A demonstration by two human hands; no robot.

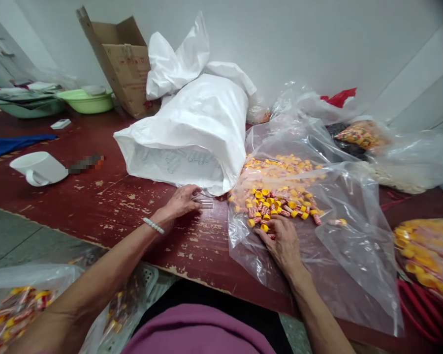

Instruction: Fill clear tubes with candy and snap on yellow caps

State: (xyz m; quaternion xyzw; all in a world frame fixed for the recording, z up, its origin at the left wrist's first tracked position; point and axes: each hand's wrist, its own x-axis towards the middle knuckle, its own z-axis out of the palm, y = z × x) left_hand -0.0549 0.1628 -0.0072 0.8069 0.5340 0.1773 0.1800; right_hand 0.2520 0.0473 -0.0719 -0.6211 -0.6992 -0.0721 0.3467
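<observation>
My left hand (183, 200) rests on the table at the mouth of a white woven sack (206, 118). Its fingers are closed on the near ends of a few short clear plastic tubes (206, 203). More clear pieces show inside the sack. On the right, my right hand (283, 242) reaches into the open side of a large clear plastic bag (302, 265). Thumb and fingers close around a small red-and-white piece with a yellow cap (265, 228). A heap of the same yellow-capped pieces (280, 196) spreads inside that bag.
A white mug (40, 167) lies tipped at left, beside a pixelated object (86, 163). Green basins (86, 101) and an open cardboard box (127, 73) stand behind. Bagged yellow caps (426, 250) sit at right, above red-handled scissors (417, 305). Another filled bag (18, 309) is lower left.
</observation>
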